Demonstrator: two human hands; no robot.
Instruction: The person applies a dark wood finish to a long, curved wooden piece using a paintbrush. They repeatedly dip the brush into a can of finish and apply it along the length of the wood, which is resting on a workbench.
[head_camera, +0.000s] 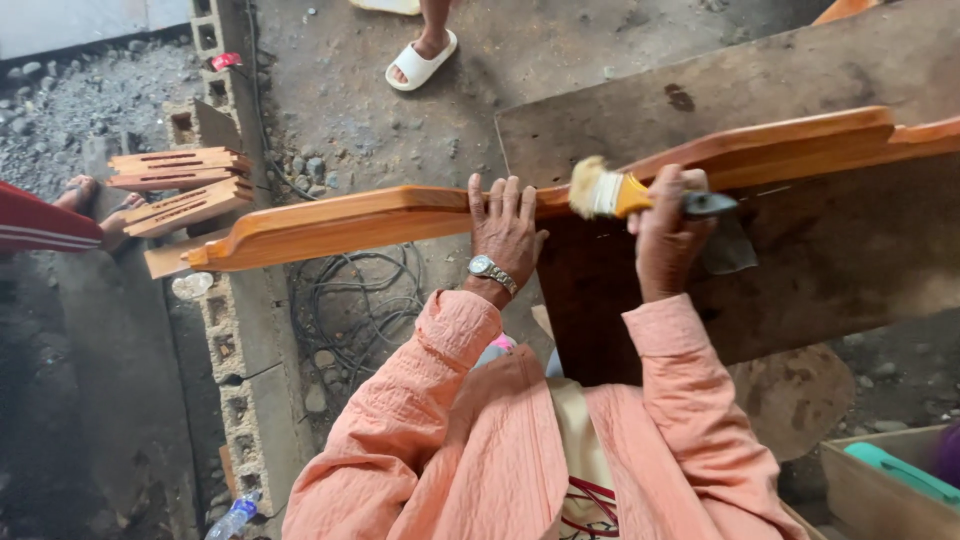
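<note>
Pink sleeves (470, 420) fill the lower centre of the frame. Right hand (662, 235) has its fingers closed around the brush (625, 194), bristles on the long wooden piece (420, 213) crossing mid-frame. Left hand (505, 235) lies flat, fingers spread, pinning it to the dark board (820, 250). Judged best practice: brush along the grain with light, even strokes.
</note>
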